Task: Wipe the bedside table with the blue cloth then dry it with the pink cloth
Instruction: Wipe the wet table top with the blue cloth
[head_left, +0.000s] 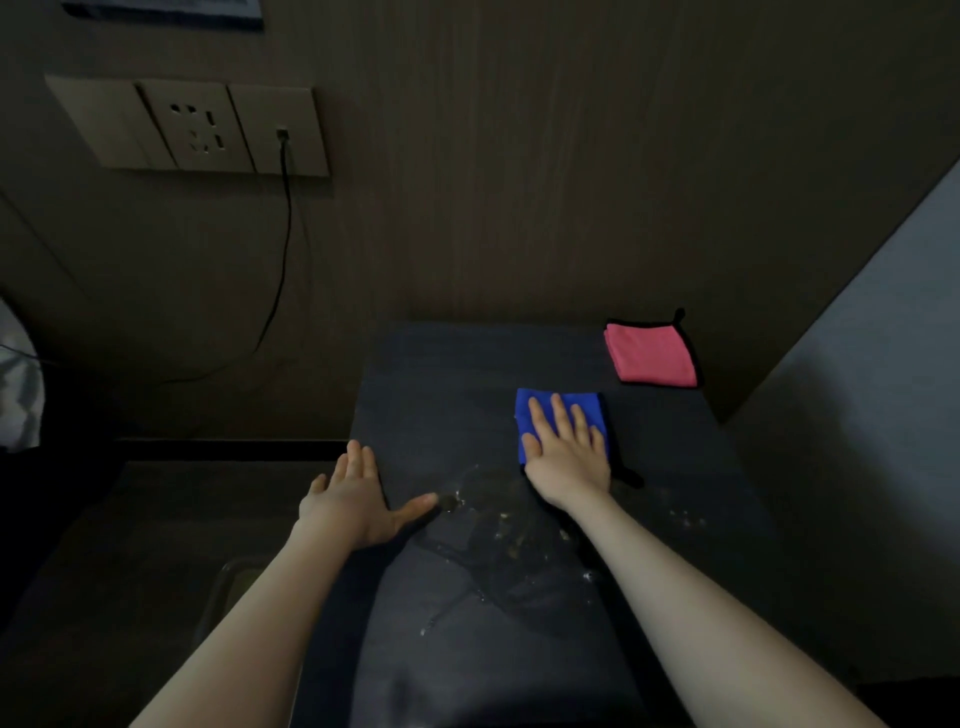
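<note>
From the head camera we look down on a dark worktop (441, 374) set against a wood-panelled wall (519, 156). Our right hand (569, 452) lies palm-down on the blue cloth (558, 402), its fingers (561, 415) stretched flat and slightly spread, pressing on the cloth rather than gripping it. The cloth is folded and sits right of the worktop's centre, its far edge showing beyond our fingertips.

Our left hand (358, 499) rests at the worktop's left edge, open and holding nothing, with the thumb reaching out across the surface towards a wet patch (498, 535). That patch of glistening streaks and droplets spreads over the near middle of the worktop, between our two forearms, just short of the blue cloth.

The pink cloth (652, 356) lies folded in the far right corner, dark-edged, with a small loop at its back corner. It is apart from the blue cloth and untouched by either hand.

On the wall to the upper left we see a socket panel (192, 127) with a black cable (283, 249) hanging from it.
</note>
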